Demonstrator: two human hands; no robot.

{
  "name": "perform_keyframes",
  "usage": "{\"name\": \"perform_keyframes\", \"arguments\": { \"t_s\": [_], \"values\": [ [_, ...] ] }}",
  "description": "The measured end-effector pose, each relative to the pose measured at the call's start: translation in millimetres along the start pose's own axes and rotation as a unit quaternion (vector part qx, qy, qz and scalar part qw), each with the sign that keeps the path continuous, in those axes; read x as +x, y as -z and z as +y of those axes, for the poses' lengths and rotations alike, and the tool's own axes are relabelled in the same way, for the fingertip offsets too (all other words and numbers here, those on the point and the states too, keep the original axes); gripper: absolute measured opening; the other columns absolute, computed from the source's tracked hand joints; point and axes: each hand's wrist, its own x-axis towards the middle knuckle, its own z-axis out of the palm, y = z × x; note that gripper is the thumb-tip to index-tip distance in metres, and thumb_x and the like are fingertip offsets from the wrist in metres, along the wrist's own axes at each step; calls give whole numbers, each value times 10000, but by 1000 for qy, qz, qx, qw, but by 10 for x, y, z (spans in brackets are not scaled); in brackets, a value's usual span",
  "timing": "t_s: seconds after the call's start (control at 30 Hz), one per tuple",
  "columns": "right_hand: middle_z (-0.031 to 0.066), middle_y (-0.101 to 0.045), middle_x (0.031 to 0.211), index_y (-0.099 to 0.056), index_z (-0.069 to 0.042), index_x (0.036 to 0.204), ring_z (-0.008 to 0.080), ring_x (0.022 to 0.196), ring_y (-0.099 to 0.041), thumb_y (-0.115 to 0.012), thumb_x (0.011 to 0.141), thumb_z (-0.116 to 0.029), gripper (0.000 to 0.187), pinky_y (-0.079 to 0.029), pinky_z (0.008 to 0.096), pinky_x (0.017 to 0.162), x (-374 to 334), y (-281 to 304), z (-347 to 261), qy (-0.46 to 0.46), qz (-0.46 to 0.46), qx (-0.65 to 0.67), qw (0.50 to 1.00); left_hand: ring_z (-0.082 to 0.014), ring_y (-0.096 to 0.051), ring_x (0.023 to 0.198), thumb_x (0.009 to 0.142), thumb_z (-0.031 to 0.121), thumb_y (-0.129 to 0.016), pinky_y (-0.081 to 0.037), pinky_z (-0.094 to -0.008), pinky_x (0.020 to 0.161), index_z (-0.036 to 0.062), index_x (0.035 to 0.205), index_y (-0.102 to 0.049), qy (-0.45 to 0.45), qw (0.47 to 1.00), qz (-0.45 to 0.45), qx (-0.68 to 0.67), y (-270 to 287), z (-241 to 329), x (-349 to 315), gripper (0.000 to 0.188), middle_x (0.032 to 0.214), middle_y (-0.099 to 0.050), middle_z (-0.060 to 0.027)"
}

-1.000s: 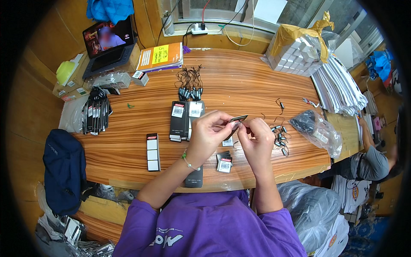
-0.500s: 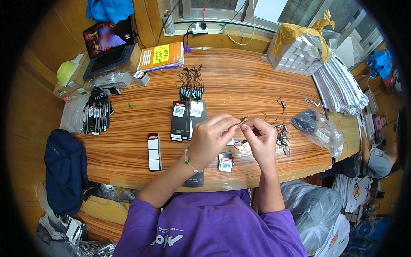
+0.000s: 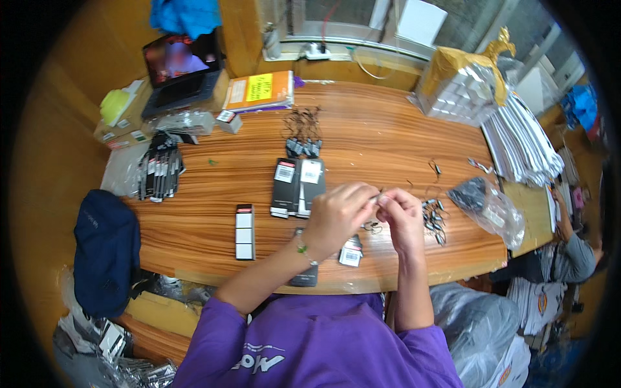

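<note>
My left hand (image 3: 337,216) and right hand (image 3: 402,218) meet over the table, fingertips pinched together. Between them is a small, thin piece, mostly hidden and too blurred to name. Beyond my left hand lie black hang tags (image 3: 284,187) with white barcode stickers, and a bunch of black string loops (image 3: 303,147) above them. Small stickered cards (image 3: 350,253) lie below my hands. Another black tag (image 3: 304,276) is partly under my left wrist. Right of my right hand is a loose heap of black string fasteners (image 3: 435,223). A strip of white labels (image 3: 244,233) lies to the left.
At the back left stand a laptop (image 3: 181,61) and an orange folder (image 3: 259,90). A taped pack of small white boxes (image 3: 456,90), a stack of white sheets (image 3: 527,142) and a plastic bag (image 3: 495,210) line the right. More black tags (image 3: 162,169) lie far left. Another person (image 3: 572,255) is at right.
The whole view has shifted, with the table sitting slightly right and lower. My hands stay together; the brownish tip that stuck out above my fingers shows less now.
</note>
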Motion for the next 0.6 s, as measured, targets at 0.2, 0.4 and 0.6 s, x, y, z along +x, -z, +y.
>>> {"name": "perform_keyframes", "arguments": {
  "t_s": [0.2, 0.4, 0.6],
  "values": [
    [40, -545, 623, -599, 35, 745, 72, 528, -439, -617, 798, -27, 84, -354, 212, 493, -7, -90, 70, 184, 99, -343, 916, -255, -615, 766, 783, 122, -606, -498, -340, 638, 43, 907, -596, -29, 999, 9, 16, -118, -153, -35, 148, 862, -621, -92],
    [74, -593, 715, -602, 20, 734, 158, 689, -535, -705, 689, -29, 123, -422, 280, 623, -12, -44, -178, 285, 75, -411, 863, -263, -619, 693, 806, 112, -591, -497, -319, 615, 22, 904, -614, 127, 973, -35, -187, 35, -35, 44, 135, 843, -639, -111],
    [103, -621, 799, -614, 28, 777, 192, 778, -572, -704, 691, -27, 136, -439, 283, 705, 0, 92, -211, 184, 19, -344, 921, -148, -627, 708, 816, 57, -600, -507, -253, 597, 3, 935, -628, 116, 968, -81, -206, 43, -18, 42, 134, 832, -629, -88]
  ]
}}
